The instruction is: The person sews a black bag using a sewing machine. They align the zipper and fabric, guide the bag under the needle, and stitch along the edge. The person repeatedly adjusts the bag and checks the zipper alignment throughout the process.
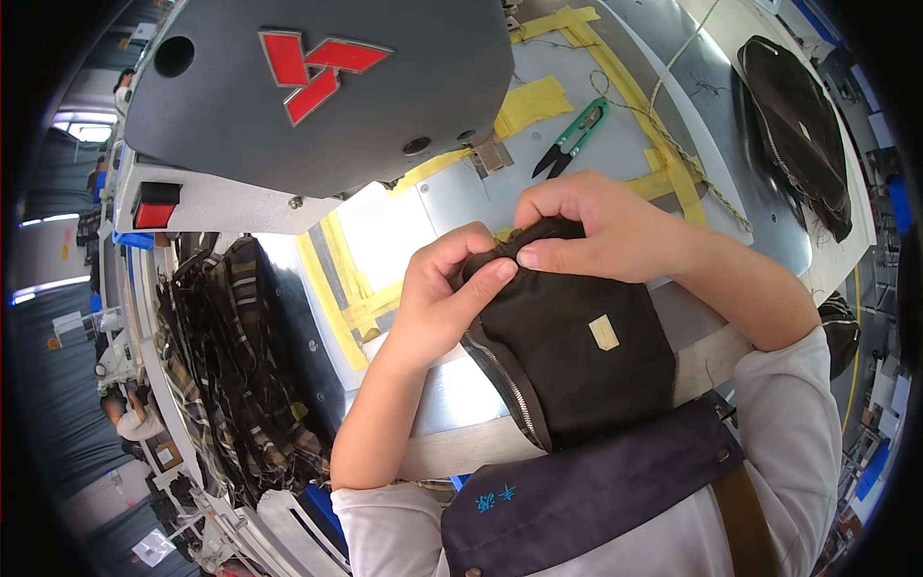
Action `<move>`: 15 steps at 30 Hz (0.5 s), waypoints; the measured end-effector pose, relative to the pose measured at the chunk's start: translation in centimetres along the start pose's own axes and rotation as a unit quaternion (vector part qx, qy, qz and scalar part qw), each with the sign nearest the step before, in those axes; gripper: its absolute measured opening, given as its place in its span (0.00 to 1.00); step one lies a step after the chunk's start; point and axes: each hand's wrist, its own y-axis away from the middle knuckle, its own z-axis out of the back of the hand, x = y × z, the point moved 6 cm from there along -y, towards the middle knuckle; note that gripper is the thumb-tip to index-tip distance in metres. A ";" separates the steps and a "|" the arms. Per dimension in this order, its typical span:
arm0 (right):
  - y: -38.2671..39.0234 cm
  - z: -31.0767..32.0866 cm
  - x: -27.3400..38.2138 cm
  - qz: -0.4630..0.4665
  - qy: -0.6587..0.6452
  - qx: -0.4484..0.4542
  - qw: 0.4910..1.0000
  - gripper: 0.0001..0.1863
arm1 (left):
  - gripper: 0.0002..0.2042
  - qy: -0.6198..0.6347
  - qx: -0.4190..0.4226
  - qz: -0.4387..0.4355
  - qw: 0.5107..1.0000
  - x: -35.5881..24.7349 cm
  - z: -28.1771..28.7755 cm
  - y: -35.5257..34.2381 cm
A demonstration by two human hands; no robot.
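Both my hands pinch the far edge of a dark brown fabric pouch (604,380) that has a metal zipper along its left side and a small cream label. My left hand (447,288) has thumb and fingers closed on the edge at the left. Right beside it, my right hand (591,231) grips the same edge, thumb on top. The fabric bunches between the two thumbs. Just beyond my right hand lies a pair of green-handled thread snips (574,139) with dark blades, touched by neither hand.
A grey sewing machine head (317,87) overhangs the far left, its metal foot (491,156) above the plate. Yellow tape (332,288) frames the work surface. Plaid fabric pieces (240,365) hang at the left. Another dark zippered pouch (796,130) lies at the far right, near a loose cord (663,125).
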 end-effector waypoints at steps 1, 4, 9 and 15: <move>0.0 0.0 -0.1 -0.003 -0.012 -0.005 1.000 0.09 | 0.07 -0.012 -0.002 0.005 1.000 0.0 0.1 -0.1; -0.1 0.1 -0.4 -0.015 -0.048 -0.014 0.999 0.09 | 0.07 -0.024 -0.005 0.023 0.999 0.0 0.4 -0.1; 0.0 0.1 -0.6 -0.038 -0.082 -0.004 0.996 0.09 | 0.07 -0.044 0.019 0.029 0.998 -0.6 0.4 0.0; 0.1 -0.2 -0.8 -0.020 -0.019 -0.009 1.000 0.09 | 0.08 -0.067 0.007 -0.013 0.998 -0.5 0.3 -0.1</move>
